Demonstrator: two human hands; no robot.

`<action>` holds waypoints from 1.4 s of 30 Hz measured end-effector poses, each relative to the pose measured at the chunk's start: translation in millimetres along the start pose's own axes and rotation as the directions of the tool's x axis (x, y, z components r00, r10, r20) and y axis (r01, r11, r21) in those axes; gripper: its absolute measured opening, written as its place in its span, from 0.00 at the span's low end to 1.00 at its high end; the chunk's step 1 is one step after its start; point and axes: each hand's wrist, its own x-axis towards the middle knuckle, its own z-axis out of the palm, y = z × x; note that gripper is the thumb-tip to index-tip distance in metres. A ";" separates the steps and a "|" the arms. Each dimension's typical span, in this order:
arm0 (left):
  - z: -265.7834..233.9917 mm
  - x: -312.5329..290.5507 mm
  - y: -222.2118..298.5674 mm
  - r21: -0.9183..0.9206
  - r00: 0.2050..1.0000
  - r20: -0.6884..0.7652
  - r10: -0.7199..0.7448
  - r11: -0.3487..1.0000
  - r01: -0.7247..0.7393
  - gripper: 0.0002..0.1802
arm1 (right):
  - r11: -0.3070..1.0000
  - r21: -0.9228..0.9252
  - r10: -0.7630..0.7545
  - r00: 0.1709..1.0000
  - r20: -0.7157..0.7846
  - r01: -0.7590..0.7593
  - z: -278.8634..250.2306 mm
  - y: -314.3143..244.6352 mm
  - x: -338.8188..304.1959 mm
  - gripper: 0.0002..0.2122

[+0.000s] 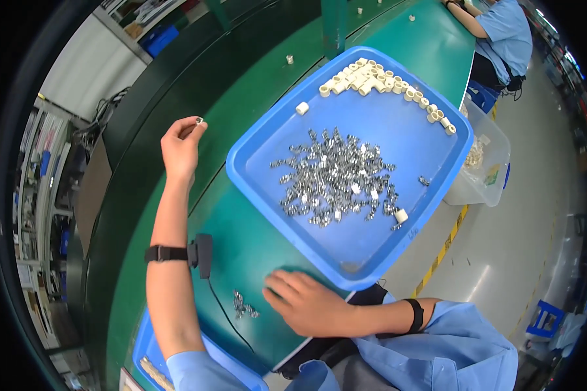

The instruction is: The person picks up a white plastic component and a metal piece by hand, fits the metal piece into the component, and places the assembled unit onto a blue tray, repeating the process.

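Note:
My left hand (180, 150) is stretched out over the far left of the green table, thumb and forefinger pinching a small white-and-dark piece (199, 121). Its exact kind is too small to make out. My right hand (306, 305) lies palm down on the table at the near side, fingers loosely spread and holding nothing I can see. Just left of its fingertips sits a little pile of shiny metal clips (243, 306). Beyond that hand, a blue tray (287, 229) carries a heap of similar metal clips (336, 176) and several cream-white short tubes (365, 77) along its far side.
One white tube (290, 59) stands on the dark green belt-like strip. A second blue tray (218, 355) is under my left forearm. A clear plastic bin (492, 159) stands right of the table. Another person (502, 39) sits at the far right. A cable (227, 316) crosses the table.

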 end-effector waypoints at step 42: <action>-340.8 -625.5 15.6 0.668 0.784 -0.615 -0.080 0.477 0.572 0.06 | 0.838 0.521 0.247 0.964 -0.095 -0.163 17.7 7.4 -19.6 0.06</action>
